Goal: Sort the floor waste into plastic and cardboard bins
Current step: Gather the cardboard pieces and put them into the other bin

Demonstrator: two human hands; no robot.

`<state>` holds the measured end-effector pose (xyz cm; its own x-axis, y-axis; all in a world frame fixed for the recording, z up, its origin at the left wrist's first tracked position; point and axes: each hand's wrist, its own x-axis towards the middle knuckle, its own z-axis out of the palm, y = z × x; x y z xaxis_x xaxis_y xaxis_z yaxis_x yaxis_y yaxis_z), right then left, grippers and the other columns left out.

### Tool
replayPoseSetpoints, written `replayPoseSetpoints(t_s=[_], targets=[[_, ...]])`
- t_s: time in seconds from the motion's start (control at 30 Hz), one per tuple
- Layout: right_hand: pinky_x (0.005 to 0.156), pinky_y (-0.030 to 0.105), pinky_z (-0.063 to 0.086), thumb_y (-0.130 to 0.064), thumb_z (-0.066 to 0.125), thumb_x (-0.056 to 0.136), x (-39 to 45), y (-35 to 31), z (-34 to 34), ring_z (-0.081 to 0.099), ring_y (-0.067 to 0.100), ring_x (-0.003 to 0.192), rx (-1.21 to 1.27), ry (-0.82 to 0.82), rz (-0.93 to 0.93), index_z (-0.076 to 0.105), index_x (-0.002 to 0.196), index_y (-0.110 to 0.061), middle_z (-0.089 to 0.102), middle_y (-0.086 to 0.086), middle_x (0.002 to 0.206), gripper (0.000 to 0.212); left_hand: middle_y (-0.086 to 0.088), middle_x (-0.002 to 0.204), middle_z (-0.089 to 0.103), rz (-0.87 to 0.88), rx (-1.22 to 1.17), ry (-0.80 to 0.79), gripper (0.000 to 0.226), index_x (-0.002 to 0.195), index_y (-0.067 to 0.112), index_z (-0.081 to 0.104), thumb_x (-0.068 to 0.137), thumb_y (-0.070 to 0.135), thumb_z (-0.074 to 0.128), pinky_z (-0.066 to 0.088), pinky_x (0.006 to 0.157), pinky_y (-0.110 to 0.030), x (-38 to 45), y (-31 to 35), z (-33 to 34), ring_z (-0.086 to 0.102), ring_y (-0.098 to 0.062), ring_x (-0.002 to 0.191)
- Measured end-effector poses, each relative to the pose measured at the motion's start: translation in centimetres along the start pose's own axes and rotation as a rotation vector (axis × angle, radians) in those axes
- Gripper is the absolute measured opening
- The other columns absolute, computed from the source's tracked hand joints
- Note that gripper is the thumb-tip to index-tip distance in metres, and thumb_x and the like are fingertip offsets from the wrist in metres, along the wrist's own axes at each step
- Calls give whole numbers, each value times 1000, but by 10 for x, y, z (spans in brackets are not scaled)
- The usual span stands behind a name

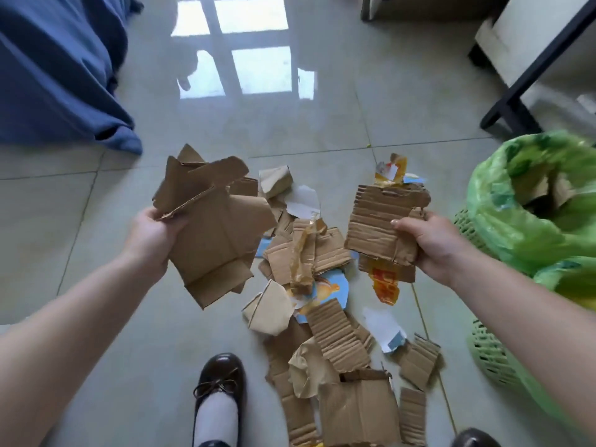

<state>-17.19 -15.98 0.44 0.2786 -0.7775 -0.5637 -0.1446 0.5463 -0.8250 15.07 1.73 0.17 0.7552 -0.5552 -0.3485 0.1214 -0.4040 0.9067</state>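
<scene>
My left hand (151, 233) grips a bundle of torn brown cardboard pieces (213, 227) held above the floor. My right hand (432, 243) holds a stack of corrugated cardboard (377, 227) with an orange and yellow printed wrapper (385, 285) hanging under it. On the floor between my arms lies a pile of cardboard scraps (335, 337), with printed blue pieces and white paper mixed in. At the right stands a green mesh bin (490, 356) lined with a green plastic bag (529, 227); cardboard pieces show inside it.
Blue cloth (61, 69) hangs down to the floor at the upper left. A black-framed piece of furniture (529, 79) stands at the upper right. My brown shoe (219, 379) is on the tiles beside the pile, and the other shoe's toe (474, 438) shows at the bottom right.
</scene>
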Motion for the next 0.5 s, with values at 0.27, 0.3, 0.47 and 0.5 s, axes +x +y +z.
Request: replayPoseSetpoints(t_s=[0.27, 0.3, 0.47, 0.5], targets=[[81, 52, 55, -4, 49, 82, -62, -88, -12, 63, 33, 79, 49, 347, -307, 57, 72, -13, 65, 10, 81, 16, -2, 85, 64, 288, -29, -42, 17, 102, 21, 59, 87, 11, 58, 49, 66, -27, -68, 138, 142, 57, -15, 74], [81, 50, 55, -6, 49, 81, -68, -98, -15, 64, 36, 83, 42, 381, -344, 56, 72, -13, 66, 12, 84, 14, -6, 90, 64, 303, -38, -60, 19, 105, 20, 58, 89, 10, 55, 50, 67, -28, -79, 150, 162, 57, -18, 79], [73, 26, 38, -9, 47, 86, -87, -131, -38, 53, 24, 79, -63, 387, -443, 58, 97, -22, 58, 2, 83, 21, -4, 101, 67, 316, -149, -216, 34, 117, 22, 58, 87, 7, 53, 53, 85, -36, -141, 180, 254, 61, -24, 94], [74, 26, 39, -10, 47, 87, -87, -134, -47, 54, 22, 79, -76, 386, -472, 58, 101, -24, 59, 0, 83, 22, -3, 100, 68, 325, -168, -270, 35, 115, 24, 59, 85, 7, 56, 53, 84, -35, -155, 181, 270, 62, -23, 93]])
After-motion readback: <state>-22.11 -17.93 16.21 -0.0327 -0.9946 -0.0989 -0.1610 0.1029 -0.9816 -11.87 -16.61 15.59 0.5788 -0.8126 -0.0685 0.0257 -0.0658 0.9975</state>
